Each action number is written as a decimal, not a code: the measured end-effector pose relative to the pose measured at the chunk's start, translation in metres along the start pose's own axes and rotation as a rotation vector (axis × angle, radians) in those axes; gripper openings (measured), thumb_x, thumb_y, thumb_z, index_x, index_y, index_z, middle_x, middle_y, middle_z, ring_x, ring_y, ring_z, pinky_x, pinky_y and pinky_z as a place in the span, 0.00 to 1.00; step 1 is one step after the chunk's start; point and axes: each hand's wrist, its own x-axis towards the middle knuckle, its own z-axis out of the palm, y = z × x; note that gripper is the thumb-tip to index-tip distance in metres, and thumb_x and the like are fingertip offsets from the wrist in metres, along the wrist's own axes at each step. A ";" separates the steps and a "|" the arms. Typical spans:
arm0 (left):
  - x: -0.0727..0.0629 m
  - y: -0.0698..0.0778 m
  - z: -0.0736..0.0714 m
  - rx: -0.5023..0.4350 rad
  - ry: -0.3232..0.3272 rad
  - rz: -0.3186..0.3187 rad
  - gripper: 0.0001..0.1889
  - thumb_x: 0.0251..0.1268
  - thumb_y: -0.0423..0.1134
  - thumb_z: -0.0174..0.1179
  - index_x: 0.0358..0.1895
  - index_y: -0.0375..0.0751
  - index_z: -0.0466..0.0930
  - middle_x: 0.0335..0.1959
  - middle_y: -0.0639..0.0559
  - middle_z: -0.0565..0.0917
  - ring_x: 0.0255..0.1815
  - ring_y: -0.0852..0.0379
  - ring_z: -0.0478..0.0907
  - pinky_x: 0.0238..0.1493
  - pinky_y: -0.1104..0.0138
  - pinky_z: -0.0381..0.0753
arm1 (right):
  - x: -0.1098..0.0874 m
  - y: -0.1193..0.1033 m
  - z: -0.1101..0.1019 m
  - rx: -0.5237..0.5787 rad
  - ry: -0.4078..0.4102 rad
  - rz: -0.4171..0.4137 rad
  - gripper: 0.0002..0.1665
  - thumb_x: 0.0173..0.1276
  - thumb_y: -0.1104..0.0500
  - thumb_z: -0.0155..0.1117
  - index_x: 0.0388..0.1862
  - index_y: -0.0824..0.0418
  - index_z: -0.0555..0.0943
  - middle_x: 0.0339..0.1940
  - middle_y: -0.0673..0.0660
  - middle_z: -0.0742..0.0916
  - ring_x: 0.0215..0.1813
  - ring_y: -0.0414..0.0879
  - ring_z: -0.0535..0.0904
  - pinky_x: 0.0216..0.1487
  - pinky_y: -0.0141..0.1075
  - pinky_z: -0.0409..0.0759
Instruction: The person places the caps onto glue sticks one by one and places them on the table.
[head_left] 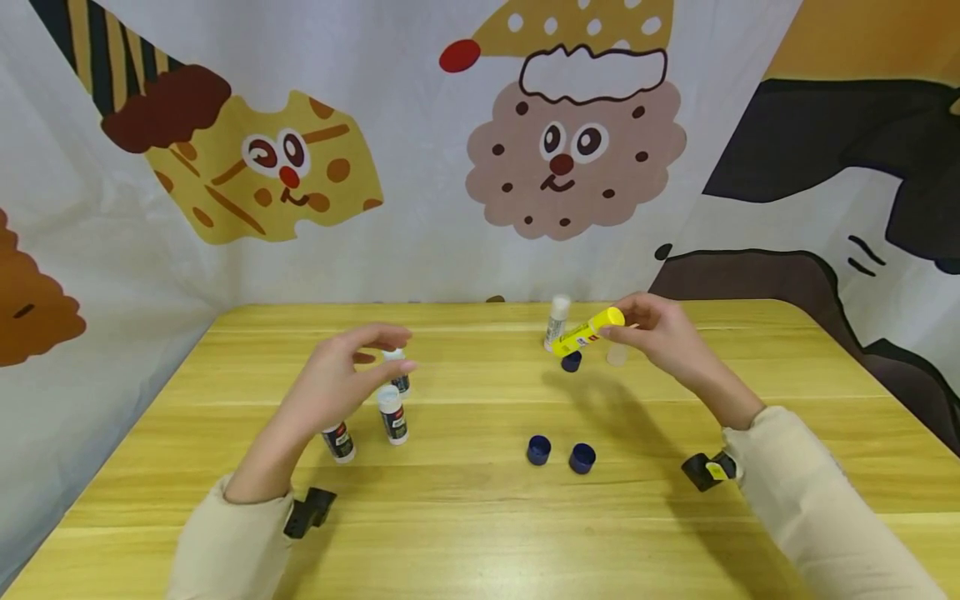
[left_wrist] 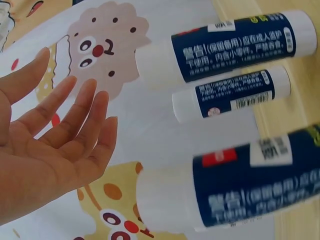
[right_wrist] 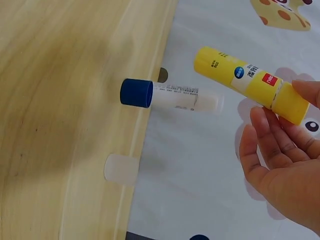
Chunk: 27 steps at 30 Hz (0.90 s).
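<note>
My right hand [head_left: 660, 337] pinches a yellow glue stick [head_left: 588, 332] at its cap end, holding it tilted above the far right of the table. A translucent glue stick [right_wrist: 185, 96] stands upright just beyond it, with a dark blue cap [head_left: 572, 361] in front and a clear cap [right_wrist: 121, 169] to the right. Over the left side hovers my left hand [head_left: 341, 375], fingers loosely bent and holding nothing. Close to it stand three white glue sticks with navy labels: one in front [head_left: 393, 414], one behind [left_wrist: 232, 94], and one partly covered by the hand [head_left: 340, 442].
Two more dark blue caps, a left one [head_left: 538, 450] and a right one [head_left: 582, 458], lie on the wooden table [head_left: 465, 517] right of the middle. A cartoon-printed cloth [head_left: 420, 208] hangs behind the table's far edge.
</note>
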 end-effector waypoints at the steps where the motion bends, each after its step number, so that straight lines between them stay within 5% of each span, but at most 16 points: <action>1: 0.000 -0.001 -0.001 0.004 0.000 -0.003 0.19 0.60 0.43 0.61 0.53 0.40 0.76 0.47 0.48 0.80 0.50 0.51 0.73 0.50 0.55 0.72 | 0.000 0.000 -0.001 -0.005 0.010 -0.002 0.15 0.62 0.59 0.64 0.42 0.69 0.77 0.38 0.61 0.79 0.36 0.45 0.77 0.34 0.32 0.75; 27: -0.018 -0.022 -0.023 0.057 0.024 -0.074 0.19 0.63 0.45 0.58 0.53 0.38 0.75 0.48 0.43 0.79 0.50 0.47 0.74 0.50 0.54 0.72 | 0.017 0.021 -0.007 -0.092 0.069 0.073 0.19 0.64 0.54 0.61 0.46 0.68 0.75 0.40 0.61 0.80 0.39 0.50 0.74 0.37 0.31 0.74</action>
